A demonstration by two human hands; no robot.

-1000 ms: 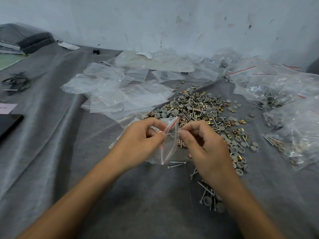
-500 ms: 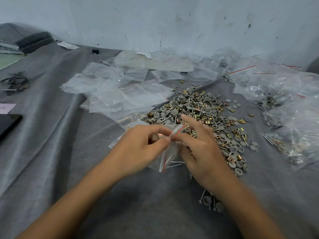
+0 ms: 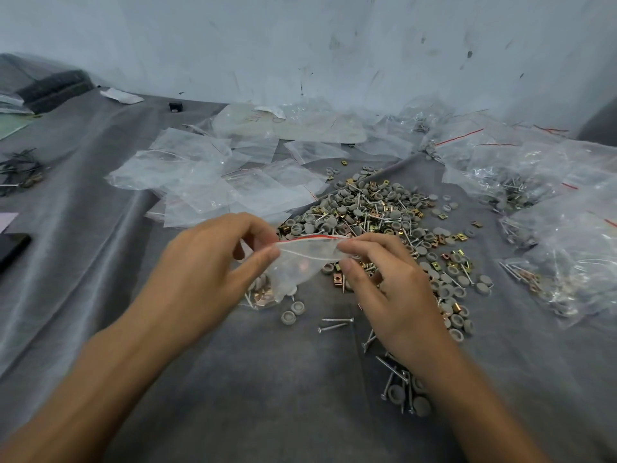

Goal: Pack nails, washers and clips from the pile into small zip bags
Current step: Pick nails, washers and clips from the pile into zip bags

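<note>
You held the small zip bag (image 3: pixel 300 262) above the grey cloth (image 3: pixel 267 396), mid-view. Your left hand (image 3: pixel 200 272) pinched the bag's 9 o'clock end between thumb and forefinger. Your right hand (image 3: pixel 394 289) pinched the 3 o'clock end the same way, so the red-striped seal was stretched level between them. Whether the seal was pressed closed could not be told.

The bag sagged toward 7 o'clock, with nails and coppery clips gathered in its low corner. The pile (image 3: pixel 377 212) of nails, washers and clips lay on the cloth at 1 o'clock from the bag, just behind your right hand.

Two loose washers (image 3: pixel 292 312) sat at 6 o'clock just below the bag, and two nails (image 3: pixel 335 324) lay side by side at 5 o'clock. Empty bags (image 3: pixel 217 185) were spread at 11 o'clock and filled bags (image 3: pixel 534 195) at 2 to 3 o'clock — both well apart from your hands.
</note>
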